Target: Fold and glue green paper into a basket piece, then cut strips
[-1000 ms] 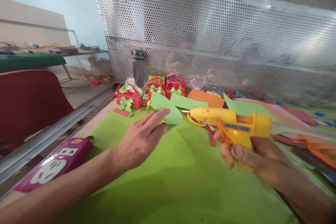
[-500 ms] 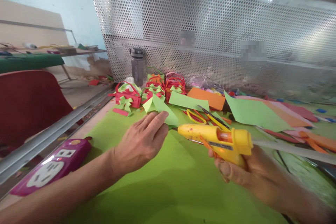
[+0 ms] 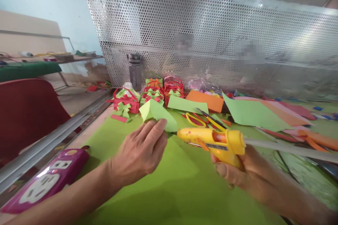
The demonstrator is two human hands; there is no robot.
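My left hand (image 3: 144,147) is closed on a folded piece of light green paper (image 3: 161,114), its fingers pinching the lower edge. The paper stands up in a crease above my knuckles. In my right hand (image 3: 237,172) is a yellow hot glue gun (image 3: 211,140), gripped by its handle and pointing left. The dark nozzle tip is at the paper's lower right edge, close to my left fingers; whether it touches is hard to tell. Just behind lie yellow-handled scissors (image 3: 195,120) and a yellow and black cutter knife (image 3: 215,121).
Small red and green paper baskets (image 3: 126,103) with bows stand at the back, near a grey bottle (image 3: 135,74). Sheets of green (image 3: 253,112) and orange paper (image 3: 206,101) lie behind and right. A purple power strip (image 3: 47,179) rests at left. A perforated metal panel (image 3: 163,17) closes the back.
The view has shifted slightly, so things on the table appear a little lower and further left. Both hands keep their holds, with the glue gun's nozzle still at the paper's edge.
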